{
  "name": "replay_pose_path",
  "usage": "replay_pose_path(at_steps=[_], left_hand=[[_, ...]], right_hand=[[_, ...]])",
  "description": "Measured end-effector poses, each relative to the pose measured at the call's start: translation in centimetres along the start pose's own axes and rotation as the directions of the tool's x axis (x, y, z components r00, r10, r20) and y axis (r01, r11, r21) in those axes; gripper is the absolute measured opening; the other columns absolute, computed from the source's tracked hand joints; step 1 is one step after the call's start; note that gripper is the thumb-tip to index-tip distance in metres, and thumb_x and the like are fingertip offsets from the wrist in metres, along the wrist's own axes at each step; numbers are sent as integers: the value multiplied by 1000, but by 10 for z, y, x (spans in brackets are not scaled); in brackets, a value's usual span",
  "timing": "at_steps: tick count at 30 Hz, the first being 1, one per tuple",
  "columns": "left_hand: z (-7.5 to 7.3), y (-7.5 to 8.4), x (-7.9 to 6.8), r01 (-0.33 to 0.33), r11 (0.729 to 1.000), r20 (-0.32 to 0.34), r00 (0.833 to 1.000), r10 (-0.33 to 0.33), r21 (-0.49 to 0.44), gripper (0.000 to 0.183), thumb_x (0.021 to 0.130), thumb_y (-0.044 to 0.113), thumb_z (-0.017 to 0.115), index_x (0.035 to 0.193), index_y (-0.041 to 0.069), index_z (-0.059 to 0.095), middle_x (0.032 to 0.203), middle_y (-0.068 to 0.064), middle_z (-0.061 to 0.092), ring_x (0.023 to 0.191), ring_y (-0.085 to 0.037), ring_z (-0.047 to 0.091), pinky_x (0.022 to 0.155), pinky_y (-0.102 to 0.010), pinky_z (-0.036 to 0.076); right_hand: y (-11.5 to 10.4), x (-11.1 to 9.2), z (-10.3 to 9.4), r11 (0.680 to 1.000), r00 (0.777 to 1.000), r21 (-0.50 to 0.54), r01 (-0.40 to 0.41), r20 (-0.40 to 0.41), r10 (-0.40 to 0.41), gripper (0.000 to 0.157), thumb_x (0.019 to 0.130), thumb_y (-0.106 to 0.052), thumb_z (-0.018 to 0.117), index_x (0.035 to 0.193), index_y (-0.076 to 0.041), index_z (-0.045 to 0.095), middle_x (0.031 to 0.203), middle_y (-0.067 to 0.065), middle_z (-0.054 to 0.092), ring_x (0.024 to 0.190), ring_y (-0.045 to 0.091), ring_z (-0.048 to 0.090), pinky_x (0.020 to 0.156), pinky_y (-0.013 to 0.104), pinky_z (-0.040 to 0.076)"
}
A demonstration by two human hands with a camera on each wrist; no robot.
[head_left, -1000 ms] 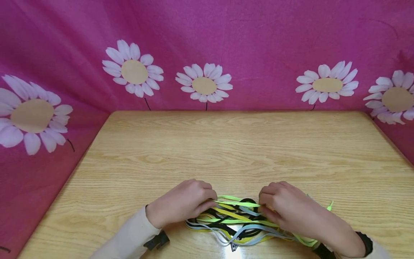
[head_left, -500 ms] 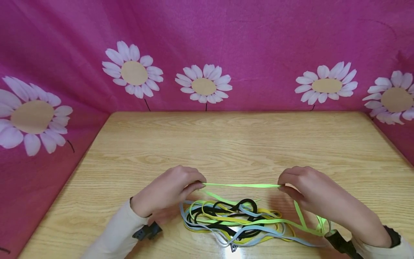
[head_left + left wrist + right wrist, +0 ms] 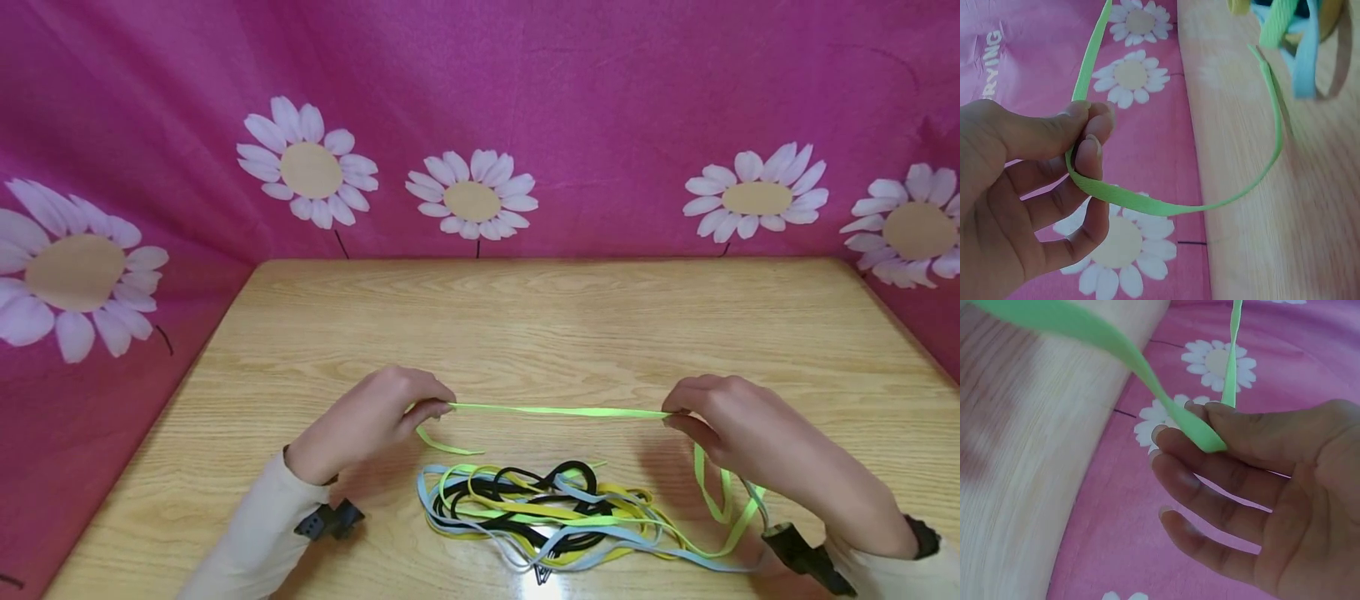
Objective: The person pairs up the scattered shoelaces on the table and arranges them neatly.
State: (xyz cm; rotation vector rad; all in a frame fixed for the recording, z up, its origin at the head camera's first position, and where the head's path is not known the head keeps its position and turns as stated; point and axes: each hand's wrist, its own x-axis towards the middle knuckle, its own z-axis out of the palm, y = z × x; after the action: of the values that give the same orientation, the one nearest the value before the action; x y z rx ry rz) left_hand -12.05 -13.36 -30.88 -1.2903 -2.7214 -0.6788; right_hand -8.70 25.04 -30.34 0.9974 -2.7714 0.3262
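A neon green shoelace [image 3: 558, 411] stretches nearly level between both hands, above the table. My left hand [image 3: 382, 412] pinches it between thumb and fingers; in the left wrist view the lace's loose end [image 3: 1191, 209] curves away below the fingers to its tip. At the right, my right hand [image 3: 738, 425] pinches the same lace with thumb and forefinger, the other fingers loosely bent. Beyond that hand the lace hangs in a loop [image 3: 705, 483] toward the table. Nearer to me lies a tangled pile of black, yellow, light blue and green laces [image 3: 525, 504].
The wooden table [image 3: 525, 325] ends at a pink cloth [image 3: 600, 100] printed with daisies, which rises at the back and sides. Small dark bits, perhaps lace tips [image 3: 543, 573], lie at the pile's near edge. A dark wrist camera [image 3: 806, 558] hangs under the right wrist.
Both hands have risen from the pile and moved apart, drawing out the green lace between them. Its left end has come free of the pile.
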Motion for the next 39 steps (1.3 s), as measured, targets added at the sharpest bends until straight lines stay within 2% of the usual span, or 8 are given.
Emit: replay_pose_path(at_steps=[6,13,17,21,25,31,39], left_hand=[[-5,-10,-2,52,999,-15,999,-52,12,12,84,2,73,96,5,74,90,0,71,81,-10,65,73,-27,54],[-11,-26,-3,113,993,-41,993,-115,-32,10,85,1,71,94,3,74,82,1,69,72,-7,60,66,-26,52],[-19,-37,-7,152,987,-51,987,-155,-56,11,87,-1,68,96,2,73,78,2,67,70,-7,58,63,-26,50],[-26,-48,-11,198,978,-52,978,-202,-68,11,88,-1,66,98,1,72,78,-1,66,70,-12,59,63,-28,50],[-29,-58,-14,228,971,-50,972,-232,-65,12,90,-2,64,99,-1,72,80,-5,68,71,-15,60,64,-30,51],[-31,-74,-17,254,966,-44,966,-256,-49,16,90,-6,61,103,-3,70,82,-8,68,71,-16,60,65,-32,51],[-32,-95,-24,292,955,-31,955,-294,-46,14,89,-5,63,101,-3,71,80,-7,68,70,-15,58,64,-33,51]], right_hand=[[8,-2,-2,1000,1000,-30,-1,-28,0,21,71,-1,81,80,-16,70,77,-13,63,67,6,60,58,33,51],[21,-4,-9,1000,998,-13,-29,-49,28,22,70,0,82,79,-16,70,73,-15,62,63,-3,50,54,29,47],[33,-6,-12,1000,996,-17,-24,-89,22,23,68,3,82,78,-15,70,73,-14,64,63,-4,51,54,27,47],[48,-12,-11,998,993,-21,-58,-108,55,23,69,4,81,79,-15,71,73,-13,65,63,-3,52,54,27,46],[64,-20,-8,994,991,-28,-108,-77,106,22,72,5,78,81,-13,72,74,-11,66,63,-2,51,53,26,45],[85,-31,-4,990,991,-35,-135,-30,134,24,76,15,70,88,-5,71,74,-9,67,66,5,61,52,24,46],[111,-43,3,984,986,-69,-162,-54,158,23,72,13,74,87,-3,71,70,-9,65,61,2,59,50,25,46]])
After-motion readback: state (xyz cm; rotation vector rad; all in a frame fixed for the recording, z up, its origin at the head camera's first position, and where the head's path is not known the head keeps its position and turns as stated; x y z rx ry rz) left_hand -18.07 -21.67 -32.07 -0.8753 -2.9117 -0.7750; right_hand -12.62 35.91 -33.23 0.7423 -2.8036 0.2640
